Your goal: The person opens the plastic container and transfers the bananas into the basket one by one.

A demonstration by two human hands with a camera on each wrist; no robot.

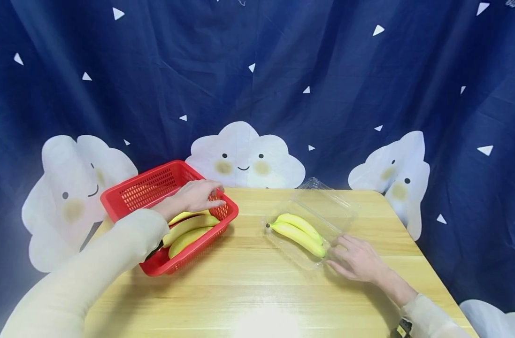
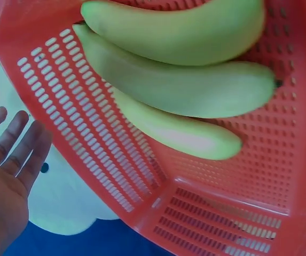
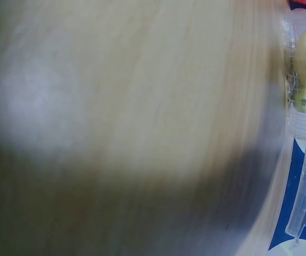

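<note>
Head: left hand (image 1: 197,196) spread, empty, over basket (image 1: 230,209); right hand (image 1: 356,259) at container (image 1: 324,205), grip unclear.

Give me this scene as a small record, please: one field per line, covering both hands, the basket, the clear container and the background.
left hand: above the right end of the red basket, fingers extended, holding nothing; rim contact unclear
right hand: at the near right edge of the clear container; grip unclear
basket: on the left of the table, three bananas visible inside
container: lid open, two bananas inside
background: dark blue curtain with white clouds
</note>
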